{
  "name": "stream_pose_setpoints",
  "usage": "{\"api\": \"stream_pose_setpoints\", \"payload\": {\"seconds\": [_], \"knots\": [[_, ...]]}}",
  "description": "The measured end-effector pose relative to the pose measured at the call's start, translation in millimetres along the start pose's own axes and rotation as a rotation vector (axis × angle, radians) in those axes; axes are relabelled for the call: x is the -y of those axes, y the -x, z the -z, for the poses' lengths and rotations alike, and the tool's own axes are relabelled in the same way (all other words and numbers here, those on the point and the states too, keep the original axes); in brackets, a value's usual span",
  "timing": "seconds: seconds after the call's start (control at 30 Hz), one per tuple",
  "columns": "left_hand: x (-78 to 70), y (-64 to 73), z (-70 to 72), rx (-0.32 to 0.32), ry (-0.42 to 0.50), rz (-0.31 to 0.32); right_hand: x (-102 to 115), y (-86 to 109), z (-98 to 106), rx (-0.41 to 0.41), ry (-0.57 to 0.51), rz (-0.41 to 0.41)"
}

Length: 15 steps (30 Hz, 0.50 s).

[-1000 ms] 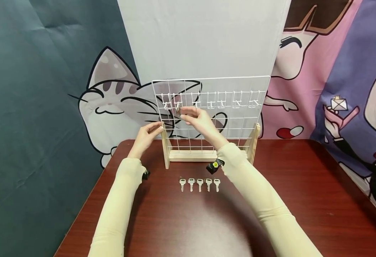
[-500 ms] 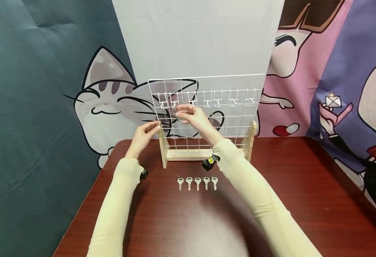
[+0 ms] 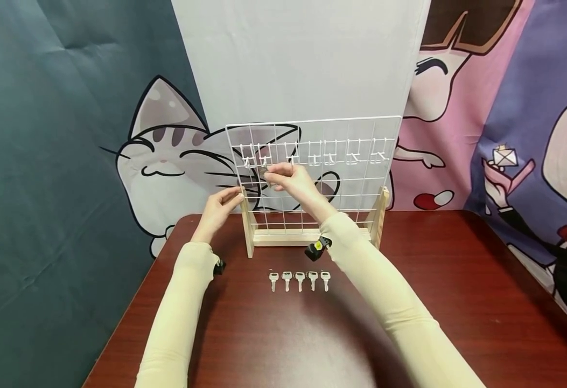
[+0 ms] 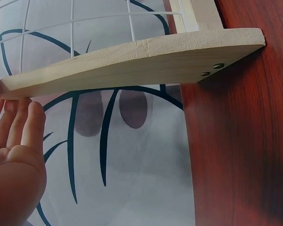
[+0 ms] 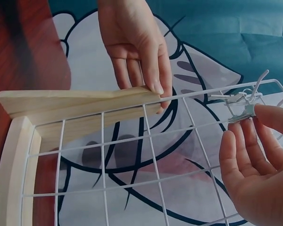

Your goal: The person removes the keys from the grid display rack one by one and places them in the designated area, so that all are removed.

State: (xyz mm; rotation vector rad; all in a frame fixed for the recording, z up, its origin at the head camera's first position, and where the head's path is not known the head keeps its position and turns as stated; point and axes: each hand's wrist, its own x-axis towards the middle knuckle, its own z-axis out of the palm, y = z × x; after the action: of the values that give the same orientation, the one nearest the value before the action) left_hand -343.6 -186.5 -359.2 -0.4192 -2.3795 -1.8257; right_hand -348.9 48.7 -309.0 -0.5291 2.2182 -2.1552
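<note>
My right hand (image 3: 295,183) pinches a silvery key (image 5: 248,112) between thumb and fingertips, right at a white wire hook (image 3: 265,160), the second from the left on the grid rack (image 3: 312,119). Whether the key's ring is around the hook cannot be told. The fingers cover part of the key in the head view. My left hand (image 3: 215,213) grips the top of the rack's left wooden upright (image 4: 132,63), thumb on one face and fingers on the other. Several keys (image 3: 300,281) lie in a row on the table in front of the rack.
Several more white hooks (image 3: 352,157) line the upper grid toward the right. A wooden crossbar (image 3: 283,237) joins the uprights at the base, on the dark red table (image 3: 244,334). A printed cloth (image 3: 312,64) hangs close behind.
My right hand has shifted slightly left and down, closer against the second hook, still with the key. My left hand stays on the upright. The head view has shifted a little.
</note>
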Motion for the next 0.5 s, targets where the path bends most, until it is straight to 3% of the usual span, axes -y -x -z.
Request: {"api": "stream_pose_setpoints", "payload": {"seconds": [0.2, 0.5], "knots": [[-1.3, -0.2, -0.1, 0.007, 0.01, -0.002, 2.7, 2.5, -2.0, -0.053, -0.005, 0.004], [1.0, 1.9, 1.0, 0.007, 0.047, -0.014, 7.0, 9.7, -8.5, -0.106, -0.064, 0.098]]}}
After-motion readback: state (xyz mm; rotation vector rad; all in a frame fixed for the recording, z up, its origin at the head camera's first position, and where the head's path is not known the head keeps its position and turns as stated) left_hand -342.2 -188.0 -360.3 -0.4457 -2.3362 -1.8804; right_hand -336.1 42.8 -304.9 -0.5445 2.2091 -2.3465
